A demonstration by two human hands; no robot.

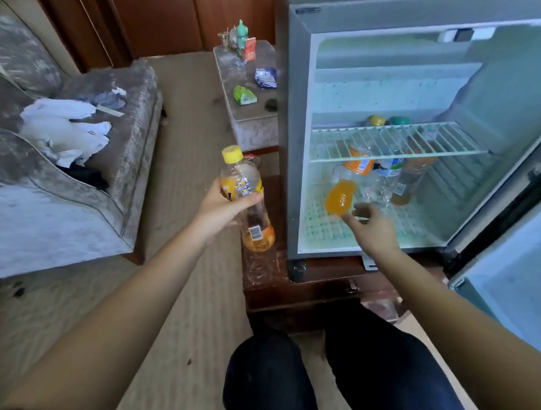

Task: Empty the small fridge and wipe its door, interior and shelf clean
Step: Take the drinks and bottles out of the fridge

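Observation:
The small fridge (293,150) stands open, its door (514,271) swung out to the right. My left hand (222,207) grips a yellow-capped bottle (247,200) with a little orange drink, held left of the fridge. My right hand (372,223) reaches into the lower compartment, fingers spread and holding nothing, just below a lying bottle of orange drink (341,197). A clear bottle (383,182) and another orange-drink bottle (409,183) lie behind it, under the white wire shelf (396,142). Two bottle caps, yellow (376,120) and green (399,120), show behind the shelf.
The fridge sits on a dark wooden stand (303,287). Left of it is a grey upholstered stool (251,111) with small packets and figurines. A grey sofa (78,171) with white cloths lies at the far left. My knees (333,378) are at the bottom.

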